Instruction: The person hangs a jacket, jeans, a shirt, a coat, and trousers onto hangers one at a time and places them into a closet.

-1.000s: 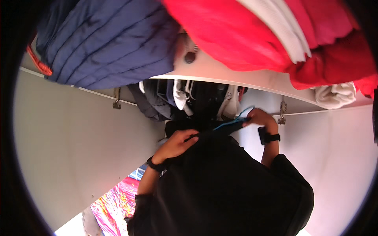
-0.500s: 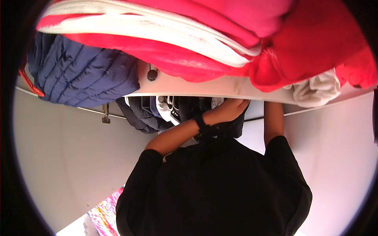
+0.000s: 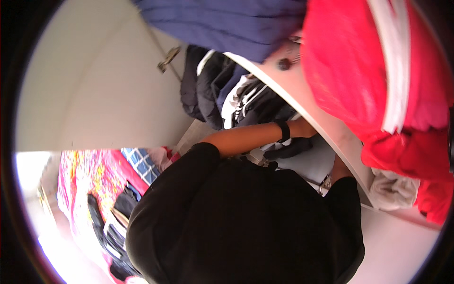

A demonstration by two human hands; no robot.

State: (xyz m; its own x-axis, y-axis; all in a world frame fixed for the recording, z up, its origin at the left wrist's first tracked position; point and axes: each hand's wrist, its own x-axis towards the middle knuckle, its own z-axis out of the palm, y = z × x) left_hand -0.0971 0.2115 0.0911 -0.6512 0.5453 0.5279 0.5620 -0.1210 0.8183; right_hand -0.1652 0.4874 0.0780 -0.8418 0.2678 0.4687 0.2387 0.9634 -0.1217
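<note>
My left hand (image 3: pixel 302 128), with a black band on its wrist, reaches under the edge of a pale shelf (image 3: pixel 326 128). Its fingers are hidden by the shelf, so what it holds, if anything, does not show. Just below that hand lies a black cloth item (image 3: pixel 292 148). Beyond it, dark and white garments (image 3: pixel 246 97) are packed together in the space under the shelf. Of my right arm only the forearm (image 3: pixel 339 168) shows; the hand is out of sight beneath the shelf.
On the shelf sit a navy quilted item (image 3: pixel 231 23), red cloth (image 3: pixel 340 71) with a white strip, and a cream cloth (image 3: pixel 393 190). A cabinet door (image 3: pixel 94 90) stands at the left, a metal latch (image 3: pixel 169 59) beside it. Colourful clothes (image 3: pixel 90 184) lie at lower left.
The view has swung left and tilted, bringing the clothes at lower left into sight. My left hand has slid farther under the shelf edge, hiding its fingers. Both arms still reach beneath the shelf.
</note>
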